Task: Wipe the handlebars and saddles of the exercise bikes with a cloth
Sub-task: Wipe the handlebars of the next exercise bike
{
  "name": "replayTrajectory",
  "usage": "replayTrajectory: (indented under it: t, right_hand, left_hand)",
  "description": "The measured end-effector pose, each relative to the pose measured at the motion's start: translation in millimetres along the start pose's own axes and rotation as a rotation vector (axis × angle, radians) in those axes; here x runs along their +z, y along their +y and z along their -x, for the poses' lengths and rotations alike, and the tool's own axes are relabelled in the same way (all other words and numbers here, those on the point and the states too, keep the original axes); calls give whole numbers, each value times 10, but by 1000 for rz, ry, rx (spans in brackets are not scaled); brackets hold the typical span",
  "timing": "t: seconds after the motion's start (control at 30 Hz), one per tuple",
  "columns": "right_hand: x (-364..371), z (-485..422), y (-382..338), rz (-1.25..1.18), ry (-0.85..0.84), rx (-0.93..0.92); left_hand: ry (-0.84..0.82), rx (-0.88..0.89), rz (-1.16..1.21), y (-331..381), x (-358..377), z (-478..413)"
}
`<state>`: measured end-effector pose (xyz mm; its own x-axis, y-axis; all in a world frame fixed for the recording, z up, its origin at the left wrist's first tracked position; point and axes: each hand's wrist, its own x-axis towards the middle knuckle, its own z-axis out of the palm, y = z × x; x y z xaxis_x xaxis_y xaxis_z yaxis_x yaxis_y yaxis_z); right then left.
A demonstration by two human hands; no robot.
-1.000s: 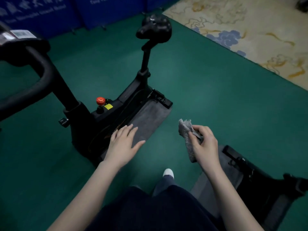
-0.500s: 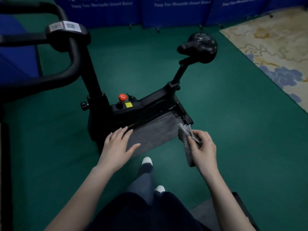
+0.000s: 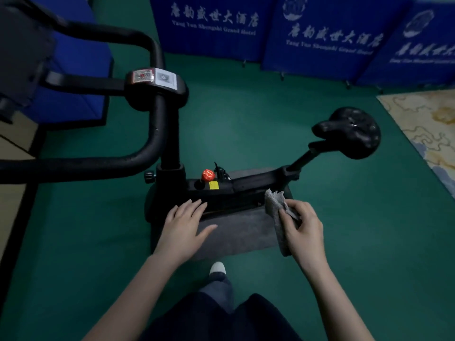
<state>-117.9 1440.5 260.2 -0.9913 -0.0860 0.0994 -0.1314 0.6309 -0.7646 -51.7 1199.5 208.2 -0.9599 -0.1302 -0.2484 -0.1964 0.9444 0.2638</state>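
Below the saddle (image 3: 349, 131) I see my right hand (image 3: 304, 227) pinching the grey cloth (image 3: 277, 212) (folded), while my left hand (image 3: 183, 223) hovers flat, fingers spread, handlebars (image 3: 150, 143) up left.

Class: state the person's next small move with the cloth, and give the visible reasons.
Probably raise the right hand toward the saddle: it holds the cloth, the cloth touches no saddle or handlebar yet, and the saddle stands on that side.
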Motion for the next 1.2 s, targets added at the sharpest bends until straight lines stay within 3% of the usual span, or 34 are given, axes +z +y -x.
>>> replayTrajectory:
  t: [0.23,0.53,0.87,1.03,1.2]
  right_hand:
    - [348,-577,-346,-29,-154,-172]
    - [794,-1289,-636,-111,-443,-360]
    - [904,-1960,-934,-265,-859,-665]
    - [753,-2012,-1290,-475,-1025,-885]
    - [824,-1883,-1774,-621,-1126,-948]
  left_hand:
    - [55,-169,66,-200,-69,-35]
    - [111,-526,151,-299,-24,91]
    - [403,-1068,259,242,-108,134]
    - [529,-1244,273,452,-264,214]
    - [692,-1346,290,452,-500,365]
